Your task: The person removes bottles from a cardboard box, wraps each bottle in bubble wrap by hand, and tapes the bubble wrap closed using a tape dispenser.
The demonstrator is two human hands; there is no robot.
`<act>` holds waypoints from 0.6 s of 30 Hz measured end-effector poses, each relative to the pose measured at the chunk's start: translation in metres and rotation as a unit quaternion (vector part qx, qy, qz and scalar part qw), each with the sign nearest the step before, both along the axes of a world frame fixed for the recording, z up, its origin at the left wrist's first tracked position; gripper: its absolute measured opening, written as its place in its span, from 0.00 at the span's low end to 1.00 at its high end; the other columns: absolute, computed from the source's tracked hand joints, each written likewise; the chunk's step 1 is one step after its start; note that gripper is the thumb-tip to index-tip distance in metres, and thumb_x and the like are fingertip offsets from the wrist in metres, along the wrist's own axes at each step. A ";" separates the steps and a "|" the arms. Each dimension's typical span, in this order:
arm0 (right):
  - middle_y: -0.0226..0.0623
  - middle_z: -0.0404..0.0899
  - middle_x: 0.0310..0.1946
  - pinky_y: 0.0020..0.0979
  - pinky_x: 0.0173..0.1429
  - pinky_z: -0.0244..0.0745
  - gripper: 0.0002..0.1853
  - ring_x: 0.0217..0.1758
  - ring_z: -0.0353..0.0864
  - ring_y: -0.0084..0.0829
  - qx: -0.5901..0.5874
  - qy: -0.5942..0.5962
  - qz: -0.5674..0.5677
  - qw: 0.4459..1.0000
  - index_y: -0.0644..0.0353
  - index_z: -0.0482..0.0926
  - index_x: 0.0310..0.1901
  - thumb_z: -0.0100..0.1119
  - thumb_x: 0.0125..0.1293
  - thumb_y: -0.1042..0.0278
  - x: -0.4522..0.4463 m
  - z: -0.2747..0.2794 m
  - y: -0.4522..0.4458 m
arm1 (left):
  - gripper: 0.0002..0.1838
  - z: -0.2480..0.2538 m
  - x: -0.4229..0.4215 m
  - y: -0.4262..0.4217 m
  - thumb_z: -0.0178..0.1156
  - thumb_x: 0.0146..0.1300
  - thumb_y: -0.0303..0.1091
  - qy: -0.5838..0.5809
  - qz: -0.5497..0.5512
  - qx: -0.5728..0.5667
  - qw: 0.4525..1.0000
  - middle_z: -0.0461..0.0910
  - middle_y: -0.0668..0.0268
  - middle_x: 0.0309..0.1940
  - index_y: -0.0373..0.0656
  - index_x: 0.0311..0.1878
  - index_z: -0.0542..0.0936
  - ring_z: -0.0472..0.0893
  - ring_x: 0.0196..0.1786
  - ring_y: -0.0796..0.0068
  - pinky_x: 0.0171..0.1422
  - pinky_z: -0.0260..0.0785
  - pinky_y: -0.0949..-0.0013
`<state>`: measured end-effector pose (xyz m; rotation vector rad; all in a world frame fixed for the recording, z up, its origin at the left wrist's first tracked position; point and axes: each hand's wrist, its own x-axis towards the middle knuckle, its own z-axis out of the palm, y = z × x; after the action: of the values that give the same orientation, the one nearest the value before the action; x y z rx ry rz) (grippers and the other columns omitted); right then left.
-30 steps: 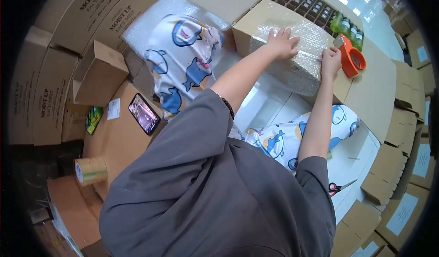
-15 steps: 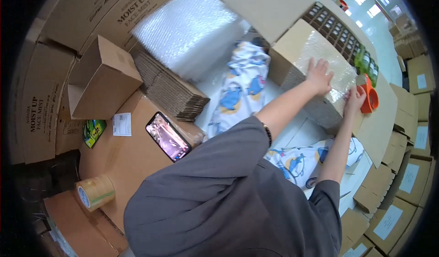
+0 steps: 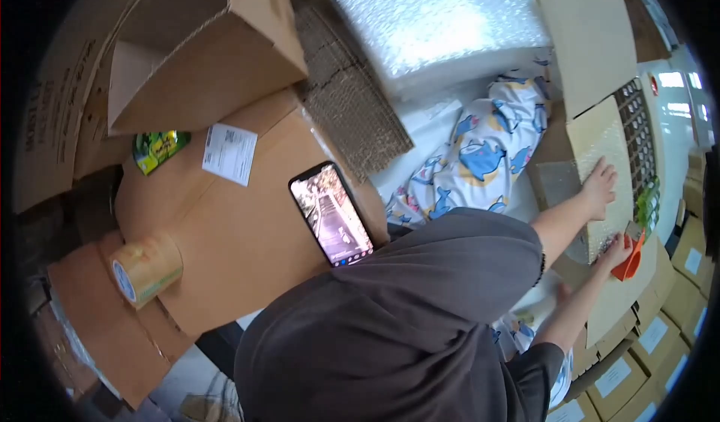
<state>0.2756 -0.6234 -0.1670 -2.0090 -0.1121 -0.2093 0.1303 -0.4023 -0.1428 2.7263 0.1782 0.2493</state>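
Observation:
My left hand (image 3: 598, 189) lies on the top of a cardboard box wrapped in bubble wrap (image 3: 600, 138), its fingers stretched out. Close to the near end of that box, my right hand (image 3: 616, 252) has its fingers closed on an orange tape dispenser (image 3: 628, 263), though its grip is partly hidden. Beyond the box, an open carton holds several dark-capped bottles (image 3: 636, 126) in rows. Green bottles (image 3: 648, 201) stand by the carton's near end.
A phone (image 3: 331, 213) with a lit screen, a printed label (image 3: 229, 154), a green packet (image 3: 160, 150) and a tape roll (image 3: 148, 268) lie on cardboard at left. An open box (image 3: 210, 77), corrugated sheets (image 3: 345, 84) and a bubble wrap roll (image 3: 442, 24) stand behind. Cartons (image 3: 652, 339) line the right.
The view has swung left, so the phone and tape roll sit nearer the middle and both hands appear farther right. My left hand stays on the wrapped box, my right at the dispenser.

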 end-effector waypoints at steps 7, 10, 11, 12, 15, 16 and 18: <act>0.33 0.75 0.34 0.21 0.33 0.69 0.17 0.32 0.73 0.22 0.027 0.022 0.009 0.999 0.63 0.71 0.47 0.61 0.55 0.75 -0.003 0.010 0.008 | 0.29 0.005 0.002 0.005 0.47 0.56 0.59 0.015 -0.001 -0.003 1.000 0.54 0.60 0.70 0.63 0.61 0.70 0.48 0.73 0.58 0.70 0.26 0.36; 0.32 0.76 0.33 0.19 0.32 0.69 0.15 0.32 0.74 0.21 0.064 0.046 -0.011 0.997 0.62 0.72 0.46 0.60 0.56 0.74 -0.028 0.009 0.018 | 0.29 0.002 0.006 0.009 0.46 0.57 0.59 0.011 -0.001 0.005 1.000 0.54 0.61 0.70 0.64 0.62 0.70 0.48 0.73 0.59 0.71 0.26 0.37; 0.32 0.76 0.33 0.19 0.33 0.69 0.15 0.34 0.74 0.21 0.068 0.055 0.014 0.996 0.62 0.72 0.46 0.60 0.57 0.75 -0.018 0.004 0.012 | 0.29 0.000 0.006 0.008 0.45 0.57 0.59 0.006 -0.003 0.007 1.000 0.54 0.62 0.70 0.65 0.62 0.70 0.48 0.73 0.59 0.71 0.26 0.37; 0.32 0.77 0.34 0.19 0.34 0.70 0.14 0.35 0.75 0.21 0.069 0.063 0.041 0.995 0.61 0.73 0.46 0.60 0.57 0.75 -0.007 0.001 0.006 | 0.29 -0.002 0.006 0.006 0.45 0.57 0.59 0.007 -0.005 0.009 1.000 0.54 0.62 0.70 0.65 0.62 0.70 0.48 0.73 0.59 0.71 0.26 0.37; 0.31 0.77 0.33 0.18 0.33 0.69 0.13 0.34 0.74 0.20 0.069 0.096 0.085 0.989 0.60 0.73 0.45 0.59 0.57 0.75 0.010 0.006 -0.004 | 0.28 -0.003 0.008 0.010 0.44 0.58 0.60 0.011 -0.008 0.013 1.000 0.53 0.63 0.71 0.67 0.62 0.69 0.48 0.73 0.59 0.71 0.26 0.37; 0.30 0.77 0.33 0.18 0.31 0.68 0.13 0.32 0.74 0.19 0.075 0.125 0.096 0.985 0.60 0.74 0.45 0.59 0.57 0.75 0.013 0.008 -0.005 | 0.28 -0.004 0.011 0.012 0.44 0.58 0.60 0.010 0.007 0.011 1.000 0.53 0.63 0.71 0.67 0.62 0.69 0.48 0.73 0.59 0.71 0.26 0.37; 0.29 0.77 0.32 0.17 0.29 0.67 0.12 0.31 0.73 0.18 0.071 0.162 0.121 0.977 0.60 0.74 0.45 0.59 0.58 0.74 0.019 0.011 -0.007 | 0.30 -0.011 0.018 0.004 0.41 0.59 0.63 0.036 -0.009 0.007 0.999 0.48 0.61 0.72 0.69 0.65 0.65 0.43 0.74 0.59 0.70 0.23 0.35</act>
<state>0.2948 -0.6300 -0.1560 -1.8417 -0.1280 0.2585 0.1487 -0.3981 -0.1537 2.7523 0.1724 0.1472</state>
